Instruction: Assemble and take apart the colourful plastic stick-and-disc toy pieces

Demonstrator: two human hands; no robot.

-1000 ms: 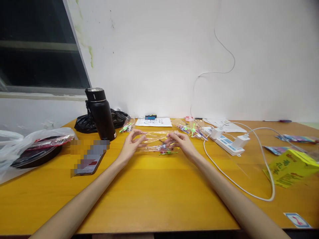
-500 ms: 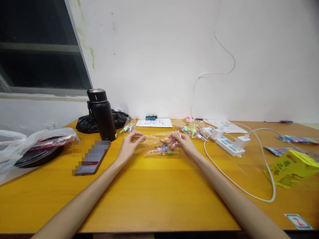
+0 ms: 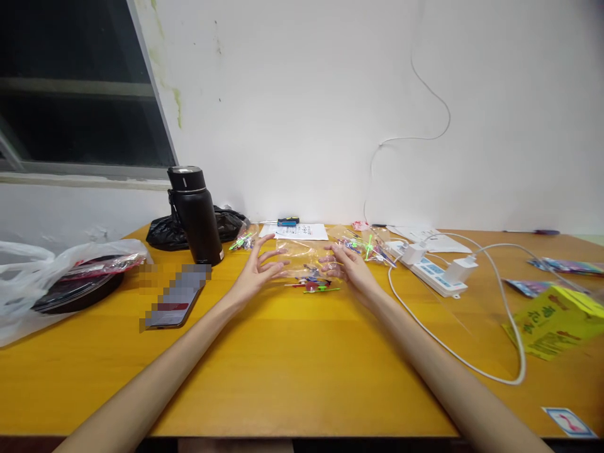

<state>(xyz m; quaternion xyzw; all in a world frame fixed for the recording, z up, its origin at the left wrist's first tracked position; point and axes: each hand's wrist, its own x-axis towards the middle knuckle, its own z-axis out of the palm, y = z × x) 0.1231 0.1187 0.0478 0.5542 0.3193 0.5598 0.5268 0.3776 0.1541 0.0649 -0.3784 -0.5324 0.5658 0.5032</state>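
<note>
A clear plastic bag (image 3: 302, 251) lies on the table between my hands, small colourful plastic pieces gathered along its near side, among them a bright green one (image 3: 321, 290). At the bag's left edge is my left hand (image 3: 257, 272), open, with fingers spread and thumb apart. My right hand (image 3: 352, 269) is at the bag's right edge, its fingers curved and apart; whether the fingertips touch the film is hard to see. Similar clear bags of colourful pieces lie behind, one at left (image 3: 245, 239) and others at right (image 3: 365, 245).
A black bottle (image 3: 194, 220) and a phone (image 3: 182, 299) are at left, beside a white plastic bag (image 3: 28, 283) with a round black container. A screwdriver (image 3: 287, 222) lies by paper at the back. At right are a power strip (image 3: 436, 277), looping white cable (image 3: 507, 314) and yellow packet (image 3: 554, 321).
Both hands were at the bag with fingers closed in. Now the fingers have spread, and the bag lies flatter with its pieces along the near side. The view has shifted slightly.
</note>
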